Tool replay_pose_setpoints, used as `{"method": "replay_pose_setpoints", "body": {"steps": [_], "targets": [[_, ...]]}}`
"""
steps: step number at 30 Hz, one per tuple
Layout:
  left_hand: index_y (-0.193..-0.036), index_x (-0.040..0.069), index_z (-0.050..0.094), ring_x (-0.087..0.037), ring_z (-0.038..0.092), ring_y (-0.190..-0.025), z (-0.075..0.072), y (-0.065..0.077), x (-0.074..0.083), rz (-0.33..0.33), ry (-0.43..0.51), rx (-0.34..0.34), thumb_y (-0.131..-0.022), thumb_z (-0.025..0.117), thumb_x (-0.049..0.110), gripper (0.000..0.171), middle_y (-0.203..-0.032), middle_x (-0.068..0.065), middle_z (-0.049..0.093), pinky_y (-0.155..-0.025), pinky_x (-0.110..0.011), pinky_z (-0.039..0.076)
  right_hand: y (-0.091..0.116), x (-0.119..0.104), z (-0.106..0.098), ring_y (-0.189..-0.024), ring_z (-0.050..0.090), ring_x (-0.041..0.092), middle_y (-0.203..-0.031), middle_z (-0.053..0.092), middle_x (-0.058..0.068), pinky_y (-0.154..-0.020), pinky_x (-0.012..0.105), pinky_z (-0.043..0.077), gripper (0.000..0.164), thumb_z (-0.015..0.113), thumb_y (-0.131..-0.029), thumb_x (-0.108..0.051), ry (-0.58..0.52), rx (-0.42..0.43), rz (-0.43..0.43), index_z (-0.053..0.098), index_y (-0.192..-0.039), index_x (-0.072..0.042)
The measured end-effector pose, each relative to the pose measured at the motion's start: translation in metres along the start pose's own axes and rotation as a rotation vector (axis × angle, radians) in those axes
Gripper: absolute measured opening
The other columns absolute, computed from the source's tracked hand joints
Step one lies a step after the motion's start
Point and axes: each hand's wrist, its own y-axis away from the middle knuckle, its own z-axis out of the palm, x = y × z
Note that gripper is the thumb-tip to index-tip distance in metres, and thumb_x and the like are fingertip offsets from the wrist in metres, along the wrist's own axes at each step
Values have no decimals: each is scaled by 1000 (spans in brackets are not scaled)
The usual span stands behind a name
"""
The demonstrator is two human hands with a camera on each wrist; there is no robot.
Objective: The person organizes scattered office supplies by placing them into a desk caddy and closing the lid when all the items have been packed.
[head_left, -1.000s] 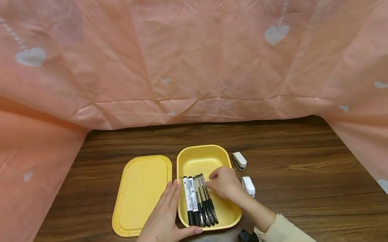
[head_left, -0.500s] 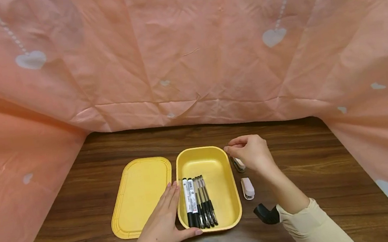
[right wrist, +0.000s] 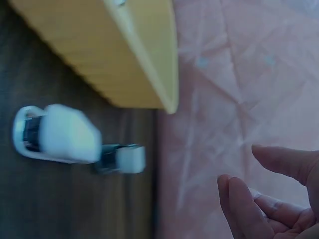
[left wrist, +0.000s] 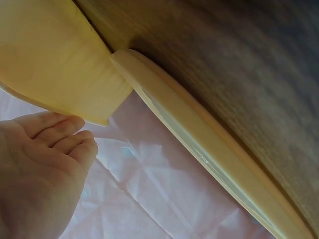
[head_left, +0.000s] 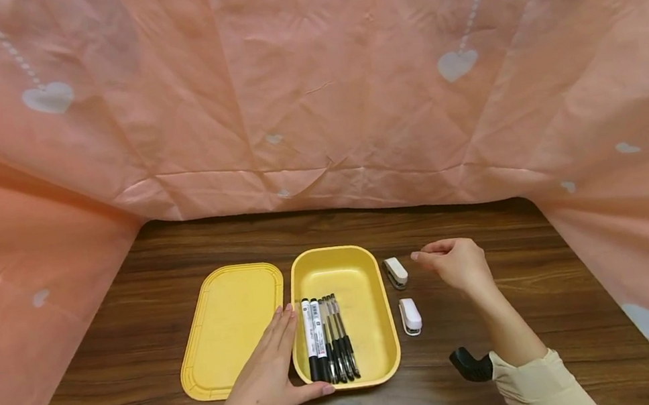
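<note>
A yellow plastic box [head_left: 370, 318] stands on the table with its top uncovered. Two white-and-black markers [head_left: 310, 332] and several black-gripped pens [head_left: 339, 342] lie side by side along its left half. My left hand [head_left: 265, 375] rests against the box's near-left corner, fingers straight along the left wall and thumb across the front rim. To the right of the box sit two small white staplers [head_left: 396, 272], one behind the other; the nearer stapler [right wrist: 67, 132] looks large in the right wrist view. My right hand [head_left: 456, 264] hovers right of them, holding nothing, thumb and fingertips apart.
The flat yellow lid [head_left: 233, 328] lies left of the box, partly behind my left hand. A black strap-like piece [head_left: 471, 365] sticks out at my right sleeve. A pink curtain [head_left: 311, 96] walls in the wooden table [head_left: 460, 219] at the back and sides.
My right hand has left the pens in the box, swung up past the right rim, then moved right beyond the staplers. My left hand has stayed at the box.
</note>
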Motion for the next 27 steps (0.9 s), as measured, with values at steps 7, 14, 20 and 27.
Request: {"method": "replay_pose_setpoints", "body": {"steps": [7, 14, 20, 27], "targets": [[-153, 3, 23, -28, 18, -150, -4, 3, -3, -21, -3, -15, -66, 54, 87, 125, -161, -13, 20, -121, -43, 25, 1, 27, 26, -68, 65, 9, -76, 75, 6, -57, 24, 48, 44, 77, -79, -42, -35, -33, 61, 74, -99, -4], [-153, 3, 23, -28, 18, -150, -2, 3, -3, -11, 1, -2, -66, 53, 88, 125, -161, -13, 21, -120, -44, 26, 8, 46, 42, -66, 63, 6, -70, 74, 3, -57, 23, 46, 38, 78, -79, -37, -22, -48, 100, 74, -93, -1], [-153, 3, 22, -29, 19, -150, -2, 7, -2, -1, -8, 22, -66, 53, 87, 125, -161, -12, 19, -120, -44, 28, 19, 56, 53, -76, 64, 15, -75, 74, 2, -59, 24, 45, 45, 79, -75, -44, 12, -72, 114, 75, -94, -3], [-155, 5, 20, -27, 18, -150, -5, 10, -3, -16, -12, 20, -66, 51, 89, 126, -162, -11, 19, -120, -42, 26, 32, 56, 62, -80, 63, 19, -79, 73, 3, -60, 25, 46, 46, 82, -71, -47, -7, -72, 124, 76, -90, -6]]}}
